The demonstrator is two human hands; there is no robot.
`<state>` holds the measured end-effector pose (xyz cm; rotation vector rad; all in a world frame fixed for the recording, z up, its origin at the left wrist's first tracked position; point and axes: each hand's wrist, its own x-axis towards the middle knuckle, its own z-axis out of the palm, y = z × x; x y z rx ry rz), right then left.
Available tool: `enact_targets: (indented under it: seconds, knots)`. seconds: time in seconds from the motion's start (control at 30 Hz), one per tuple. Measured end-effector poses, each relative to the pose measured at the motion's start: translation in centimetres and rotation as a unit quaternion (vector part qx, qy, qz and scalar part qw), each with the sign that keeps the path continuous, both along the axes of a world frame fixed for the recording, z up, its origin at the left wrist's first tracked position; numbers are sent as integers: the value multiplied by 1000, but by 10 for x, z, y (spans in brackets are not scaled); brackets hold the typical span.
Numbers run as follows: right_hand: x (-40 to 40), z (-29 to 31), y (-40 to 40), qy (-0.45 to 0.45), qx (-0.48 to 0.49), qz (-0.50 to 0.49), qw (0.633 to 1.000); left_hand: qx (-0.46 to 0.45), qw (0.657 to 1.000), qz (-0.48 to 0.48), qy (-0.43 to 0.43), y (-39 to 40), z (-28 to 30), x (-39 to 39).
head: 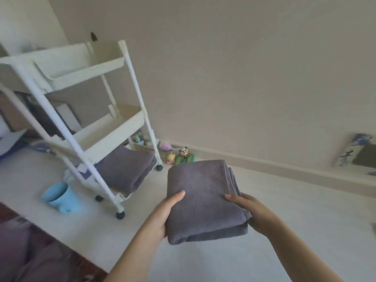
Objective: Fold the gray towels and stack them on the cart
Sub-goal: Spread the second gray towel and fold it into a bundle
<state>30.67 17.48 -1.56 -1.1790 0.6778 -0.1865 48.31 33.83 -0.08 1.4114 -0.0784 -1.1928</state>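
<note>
**Folded towel held at cart; one towel on bottom shelf**

Pale flooring (305, 231) meets a beige wall (244, 68) along a low baseboard. A white three-tier cart (130, 78) on black castors stands at left of view, tilted in the frame by the wide-angle camera.

Cart contents, by tier:
- Top tray (85, 74): interior shows no visible contents from this angle; part of the tray floor is hidden by its wall.
- Middle tray (114, 131): same finding; only the near wall and a strip of the interior show.
- Bottom tray (122, 195): one folded gray towel, the shelved towel (126, 169), lies flat inside, filling most of the tray.

Held item: a second folded gray towel, the held towel (201, 200), is in mid-air, to the right of the cart's bottom tier and apart from it. Several layers show at its right edge.

Hands:
- Left hand (164, 214) grips the towel's left edge, thumb on top, fingers underneath and out of sight.
- Right hand (250, 210) grips the right edge, thumb on top at the layered side, fingers underneath.

Other items noted:
- Light blue plastic object (59, 197) on the floor just left of the cart's front leg; blurred, kind not determinable.
- Small toy figures (179, 155) on the floor against the baseboard behind the cart.
- Blue-and-white patterned object (354, 151) leaning at the wall, far right.
- Mauve fabric (24, 251) at lower left; blurred.
</note>
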Motion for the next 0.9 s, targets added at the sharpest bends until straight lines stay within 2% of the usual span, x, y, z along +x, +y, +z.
enact_targets:
  seconds: [0.23, 0.5, 0.67, 0.83, 0.9]
  knots:
    - [119, 18, -11, -36, -10, 87, 996, -36, 987, 137, -71, 19, 5, 87]
    - [229, 13, -25, -23, -11, 130, 991, -43, 964, 261, 23, 21, -25, 156]
    - [277, 12, -30, -1, -47, 102, 994, -83, 933, 337, 99, 14, -34, 181]
    - [321, 5, -19, -70, -68, 34, 995, -149, 898, 408, 62, 1, -41, 202]
    - [335, -4, -17, -71, -61, 40, 995, -194, 897, 392, 67, -5, -43, 202]
